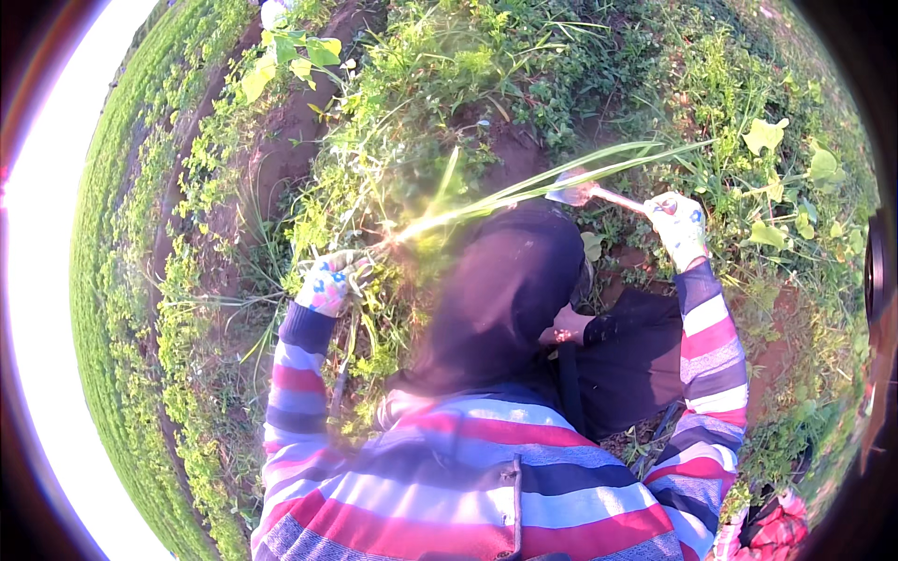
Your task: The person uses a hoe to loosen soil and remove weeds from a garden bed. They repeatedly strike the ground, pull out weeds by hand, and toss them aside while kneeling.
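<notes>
My left hand, in a floral-patterned glove, is closed around stems near the root end of an uprooted clump of grass. Long green blades from that clump stretch to the right, over my dark-trousered knee and past the tool. In my right hand, also gloved, is the handle of a small hand tool, which looks like a trowel or small hoe. Its pale metal blade points left, partly behind the grass blades. Glare blurs the root end of the clump.
Low weeds and leafy plants cover the ground, with patches of brown soil between. Broad-leaved plants stand at the right. Crop rows run along the left. Another person in a red plaid garment is at the lower right.
</notes>
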Motion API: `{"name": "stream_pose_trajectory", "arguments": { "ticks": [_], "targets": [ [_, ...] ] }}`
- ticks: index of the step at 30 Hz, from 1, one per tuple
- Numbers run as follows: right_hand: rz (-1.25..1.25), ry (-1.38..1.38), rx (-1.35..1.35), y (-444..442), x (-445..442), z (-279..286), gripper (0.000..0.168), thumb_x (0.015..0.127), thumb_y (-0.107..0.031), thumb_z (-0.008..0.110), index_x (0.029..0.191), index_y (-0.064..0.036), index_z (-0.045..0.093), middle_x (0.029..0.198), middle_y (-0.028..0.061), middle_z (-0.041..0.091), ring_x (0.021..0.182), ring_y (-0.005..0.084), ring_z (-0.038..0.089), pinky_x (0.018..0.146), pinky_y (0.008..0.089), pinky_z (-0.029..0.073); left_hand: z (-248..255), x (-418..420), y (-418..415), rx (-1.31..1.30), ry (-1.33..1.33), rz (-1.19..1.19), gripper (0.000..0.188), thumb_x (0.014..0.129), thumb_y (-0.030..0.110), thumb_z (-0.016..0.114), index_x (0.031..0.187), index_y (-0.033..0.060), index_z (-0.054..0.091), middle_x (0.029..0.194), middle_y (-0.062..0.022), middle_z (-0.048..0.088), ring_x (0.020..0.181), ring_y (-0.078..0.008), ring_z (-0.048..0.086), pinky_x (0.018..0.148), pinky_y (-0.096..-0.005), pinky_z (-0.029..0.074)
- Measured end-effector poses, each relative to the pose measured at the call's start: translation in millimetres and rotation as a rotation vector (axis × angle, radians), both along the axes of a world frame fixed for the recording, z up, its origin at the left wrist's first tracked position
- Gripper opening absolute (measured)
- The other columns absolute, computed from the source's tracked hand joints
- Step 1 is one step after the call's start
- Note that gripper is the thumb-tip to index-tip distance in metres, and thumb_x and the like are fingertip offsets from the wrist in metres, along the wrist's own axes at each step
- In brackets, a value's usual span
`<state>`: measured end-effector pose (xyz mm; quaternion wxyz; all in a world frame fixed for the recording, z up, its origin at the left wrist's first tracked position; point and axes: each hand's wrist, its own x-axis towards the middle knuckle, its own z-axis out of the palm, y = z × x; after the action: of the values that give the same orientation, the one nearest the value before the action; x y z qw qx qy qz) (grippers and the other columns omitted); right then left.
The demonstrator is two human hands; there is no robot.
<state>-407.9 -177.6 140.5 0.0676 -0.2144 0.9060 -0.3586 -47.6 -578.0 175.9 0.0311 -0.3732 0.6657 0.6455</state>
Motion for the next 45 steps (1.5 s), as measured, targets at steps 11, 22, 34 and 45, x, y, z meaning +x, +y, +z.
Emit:
{"name": "stream_pose_trajectory", "arguments": {
  "ticks": [11,22,34,45],
  "targets": [
    [-0.02,0.018,-0.149,17,22,-7,0.01,0.081,-0.011,0.072,0.083,-0.002,0.069,0.07,0.003,0.065,0.062,0.0095,0.058,0.057,0.0259,0.047,-64,-148,-41,-1.225,-0.435,-0.413,0.038,0.081,0.018,0.06,0.118,0.0102,0.059,0.115,-0.0169,0.062,0.1,-0.0351,0.063,0.084,-0.0421,0.052],
    [-0.318,-0.22,-0.404,57,12,33,0.009,0.081,-0.012,0.072,0.084,-0.003,0.071,0.063,-0.0005,0.061,0.052,0.0046,0.05,0.044,0.0221,0.038,-48,-184,-19,-0.301,0.199,-0.368,0.044,0.082,0.03,0.075,0.112,0.0004,0.064,0.099,-0.0094,0.069,0.087,-0.0183,0.061,0.081,-0.0328,0.047],
    [-0.605,-0.183,-0.75,104,47,77,0.011,0.083,-0.006,0.069,0.093,-0.003,0.07,0.065,-0.0027,0.059,0.049,0.0022,0.045,0.041,0.021,0.033,-64,-394,89,-0.507,0.332,-0.436,0.025,0.091,0.016,0.06,0.114,0.0077,0.066,0.079,-0.0031,0.065,0.069,-0.0112,0.062,0.056,-0.0249,0.047],
    [-0.24,0.073,-0.087,102,14,36,0.006,0.077,-0.008,0.071,0.081,-0.004,0.07,0.062,0.0016,0.056,0.057,0.0099,0.052,0.054,0.0273,0.043,-249,-261,134,-0.064,-0.239,-0.644,0.029,0.092,0.019,0.062,0.118,0.0069,0.061,0.089,-0.0064,0.065,0.074,-0.0162,0.064,0.061,-0.0303,0.051]
  ]
}}
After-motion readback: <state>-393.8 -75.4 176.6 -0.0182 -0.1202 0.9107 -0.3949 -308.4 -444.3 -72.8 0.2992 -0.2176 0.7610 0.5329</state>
